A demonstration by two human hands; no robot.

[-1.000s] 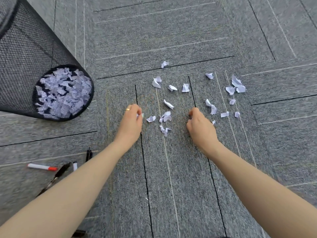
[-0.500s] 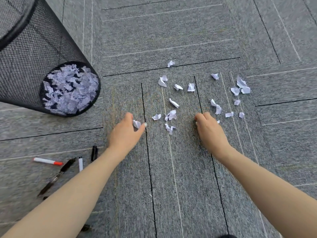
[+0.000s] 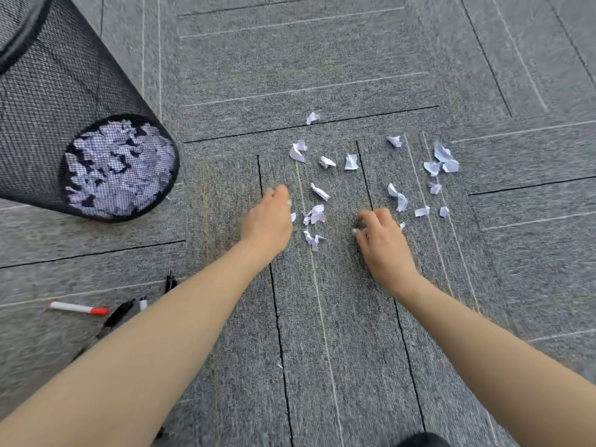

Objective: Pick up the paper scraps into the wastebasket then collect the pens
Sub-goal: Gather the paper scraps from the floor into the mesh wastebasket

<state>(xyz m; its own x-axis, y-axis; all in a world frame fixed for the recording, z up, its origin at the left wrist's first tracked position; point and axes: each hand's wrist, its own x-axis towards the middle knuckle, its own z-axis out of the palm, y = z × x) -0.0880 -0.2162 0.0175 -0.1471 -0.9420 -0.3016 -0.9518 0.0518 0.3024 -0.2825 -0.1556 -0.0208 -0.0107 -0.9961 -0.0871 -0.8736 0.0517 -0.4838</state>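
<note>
Pens (image 3: 77, 308) lie beside the mesh wastebasket (image 3: 48, 108), under the left forearm.

Even, bright, diffuse lighting with only faint shadows and no glare. Motion blur softens both hands; wide-angle distortion bends the grey carpet-tile floor (image 3: 322, 75) seams near the edges.

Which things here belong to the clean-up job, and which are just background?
Job:
- paper scraps loose on the floor
- black mesh wastebasket, scraps already inside
- red-capped pen and black pens at left
- left hand, right hand

Background:
- grey carpet tiles
</note>
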